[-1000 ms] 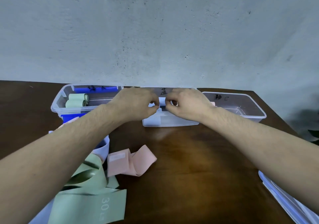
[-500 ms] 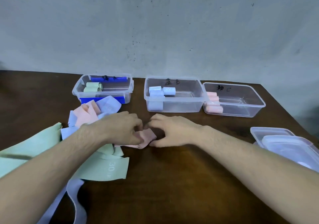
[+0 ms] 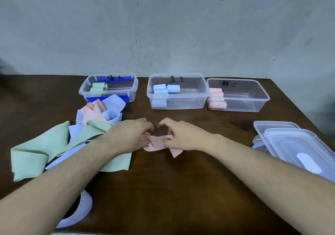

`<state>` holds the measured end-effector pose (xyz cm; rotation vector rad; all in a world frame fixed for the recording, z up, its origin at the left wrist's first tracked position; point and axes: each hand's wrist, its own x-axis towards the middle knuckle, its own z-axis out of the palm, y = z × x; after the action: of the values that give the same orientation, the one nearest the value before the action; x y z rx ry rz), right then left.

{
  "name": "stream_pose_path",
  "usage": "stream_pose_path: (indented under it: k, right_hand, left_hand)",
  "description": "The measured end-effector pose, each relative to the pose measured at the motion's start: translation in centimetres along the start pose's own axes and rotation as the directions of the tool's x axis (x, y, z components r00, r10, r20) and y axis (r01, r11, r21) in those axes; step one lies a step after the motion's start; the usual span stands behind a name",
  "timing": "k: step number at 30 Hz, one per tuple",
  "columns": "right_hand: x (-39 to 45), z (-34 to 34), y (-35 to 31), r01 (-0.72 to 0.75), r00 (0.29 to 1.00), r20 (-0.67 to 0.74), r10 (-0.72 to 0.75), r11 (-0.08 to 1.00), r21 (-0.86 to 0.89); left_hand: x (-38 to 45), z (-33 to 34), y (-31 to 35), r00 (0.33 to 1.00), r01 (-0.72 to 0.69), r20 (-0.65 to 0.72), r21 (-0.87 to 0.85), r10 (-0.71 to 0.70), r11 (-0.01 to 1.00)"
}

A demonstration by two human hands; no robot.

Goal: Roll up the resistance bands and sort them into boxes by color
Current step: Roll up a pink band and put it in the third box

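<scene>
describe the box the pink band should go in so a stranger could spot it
Three clear boxes line the table's far edge by the wall. Take the rightmost box. It alone holds pink rolls; the others hold blue and green ones.

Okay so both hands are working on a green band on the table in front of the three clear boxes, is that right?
Not quite: the band is pink, not green. The head view shows the left hand and right hand pinching a pink band on the table, in front of the three clear boxes.
</scene>
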<state>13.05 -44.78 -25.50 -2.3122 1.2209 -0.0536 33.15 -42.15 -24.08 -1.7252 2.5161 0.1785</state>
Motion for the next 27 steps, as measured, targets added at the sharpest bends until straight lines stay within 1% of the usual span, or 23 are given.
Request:
stream_pose_path:
  k: [4,6,8,10,12,14,15,16,18,19,21,22,23,24,25,26,27]
  right_hand:
    - [-2.3,-1.5,0.6,-0.111,0.983,0.153,0.102,0.992,0.053]
    - [-3.7,-2.0,1.0,-0.162,0.979,0.146,0.141,0.977,0.141]
    - [-5.2,-2.5,1.4,-0.192,0.979,0.105,0.172,0.955,0.226]
    - [-6.5,-3.3,1.9,-0.201,0.979,0.079,0.186,0.937,0.287]
    - [-7.6,-4.0,2.1,-0.201,0.98,0.064,0.191,0.914,0.352]
    - [-8.6,-4.6,2.5,-0.199,0.979,0.05,0.196,0.889,0.412]
    - [-9.2,-4.9,2.7,-0.198,0.979,0.036,0.203,0.877,0.438]
    - [-9.7,-5.1,2.8,-0.193,0.978,0.017,0.209,0.865,0.463]
    - [-10.5,-5.4,3.4,-0.177,0.975,-0.028,0.222,0.841,0.512]
    - [-10.9,-5.5,3.6,-0.167,0.973,-0.043,0.226,0.822,0.544]
    - [-11.6,-5.4,4.1,-0.142,0.975,-0.046,0.218,0.763,0.63]
    - [-11.9,-5.2,4.3,-0.132,0.976,-0.042,0.215,0.732,0.668]
    - [-12.3,-5.1,4.5,-0.13,0.976,-0.037,0.215,0.709,0.693]
    - [-12.6,-4.9,4.7,-0.133,0.975,-0.031,0.218,0.694,0.707]
    - [-13.0,-4.7,4.9,-0.135,0.975,-0.025,0.219,0.682,0.719]
    - [-13.4,-4.6,5.0,-0.137,0.975,-0.02,0.222,0.668,0.731]
    - [-13.7,-4.4,5.1,-0.144,0.974,-0.012,0.228,0.655,0.741]
  left_hand:
    - [0.2,0.1,1.7,0.998,-0.023,-0.051,0.006,0.024,1.0]
    - [0.2,0.2,2.8,0.993,-0.025,-0.114,-0.02,0.022,0.999]
    - [0.3,0.3,3.7,0.985,0.011,-0.173,-0.065,-0.022,0.998]
    - [0.6,0.3,4.8,0.974,0.066,-0.2,-0.188,-0.104,0.98]
    - [1.1,0.1,5.8,0.968,0.108,-0.183,-0.325,-0.174,0.94]
    - [1.4,-0.5,7.1,0.972,0.151,-0.095,-0.45,-0.215,0.88]
    - [1.3,-0.9,7.9,0.972,0.179,-0.032,-0.53,-0.231,0.829]
    - [1.1,-1.3,8.7,0.966,0.224,0.044,-0.628,-0.253,0.746]
    - [0.3,-1.9,10.3,0.926,0.364,0.253,-0.788,-0.279,0.496]
    - [-0.3,-2.0,11.1,0.896,0.436,0.362,-0.824,-0.256,0.362]
    - [-1.6,-1.4,12.4,0.846,0.532,0.519,-0.837,-0.122,0.13]
    - [-2.2,-0.9,12.9,0.835,0.55,0.549,-0.835,-0.024,0.017]
    - [-2.6,-0.3,13.4,0.834,0.552,0.548,-0.826,0.066,-0.115]
    - [-2.8,0.2,13.8,0.841,0.539,0.528,-0.8,0.118,-0.263]
    - [-2.9,0.6,14.1,0.854,0.509,0.506,-0.764,0.121,-0.397]
    - [-2.8,0.9,14.4,0.868,0.464,0.489,-0.74,0.085,-0.487]
    - [-2.4,1.1,14.7,0.874,0.418,0.485,-0.732,0.018,-0.539]
